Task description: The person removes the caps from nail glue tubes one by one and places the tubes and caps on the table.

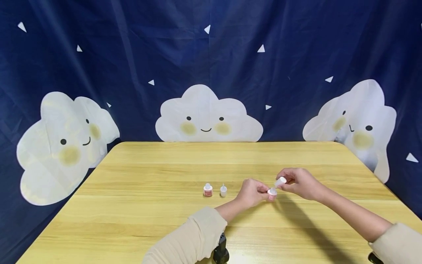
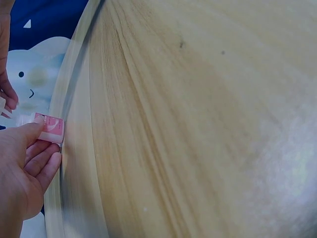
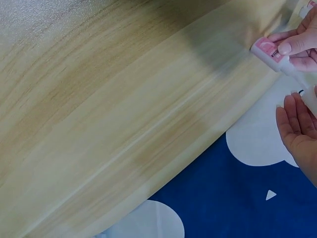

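Observation:
My left hand (image 1: pixel 252 193) pinches a small pink-labelled bottle (image 1: pixel 272 194) standing on the wooden table (image 1: pixel 148 220); the same bottle (image 2: pixel 49 129) shows in the left wrist view between thumb and fingers. My right hand (image 1: pixel 298 182) holds a small white cap (image 1: pixel 281 181) just above and to the right of that bottle. In the right wrist view the bottle (image 3: pixel 270 50) sits under the left fingertips, with the right palm (image 3: pixel 299 129) below it. A second pink-labelled bottle (image 1: pixel 208 190) and a small white dropper piece (image 1: pixel 223 190) stand to the left.
The light wooden table ends at a dark blue backdrop printed with white smiling clouds (image 1: pixel 207 115). A black device (image 1: pixel 221 251) sits at the near edge under my left sleeve (image 1: pixel 191 240).

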`<state>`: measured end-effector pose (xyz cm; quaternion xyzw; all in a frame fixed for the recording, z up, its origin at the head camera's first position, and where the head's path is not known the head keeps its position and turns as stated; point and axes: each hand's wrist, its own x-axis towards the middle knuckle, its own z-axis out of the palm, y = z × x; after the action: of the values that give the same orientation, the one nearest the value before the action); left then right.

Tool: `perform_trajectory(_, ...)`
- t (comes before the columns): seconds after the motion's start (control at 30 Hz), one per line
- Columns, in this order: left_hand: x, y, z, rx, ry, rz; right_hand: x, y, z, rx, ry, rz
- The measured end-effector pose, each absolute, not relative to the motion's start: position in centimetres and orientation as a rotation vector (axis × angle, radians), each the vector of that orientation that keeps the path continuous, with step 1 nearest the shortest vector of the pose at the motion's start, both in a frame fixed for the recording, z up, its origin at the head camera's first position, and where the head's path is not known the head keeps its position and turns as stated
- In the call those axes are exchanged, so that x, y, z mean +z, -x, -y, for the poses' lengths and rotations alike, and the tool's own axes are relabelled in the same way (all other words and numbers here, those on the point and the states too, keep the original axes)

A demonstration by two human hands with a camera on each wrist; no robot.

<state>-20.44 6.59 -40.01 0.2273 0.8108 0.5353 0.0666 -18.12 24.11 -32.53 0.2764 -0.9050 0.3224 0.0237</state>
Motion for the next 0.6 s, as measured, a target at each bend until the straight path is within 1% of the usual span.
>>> perform_trajectory(0.6,-39.9,20.4,-6.6,1.603,-0.674,-2.455,-31.4,18.4,-24.9,0.953,-0.860,2.890)
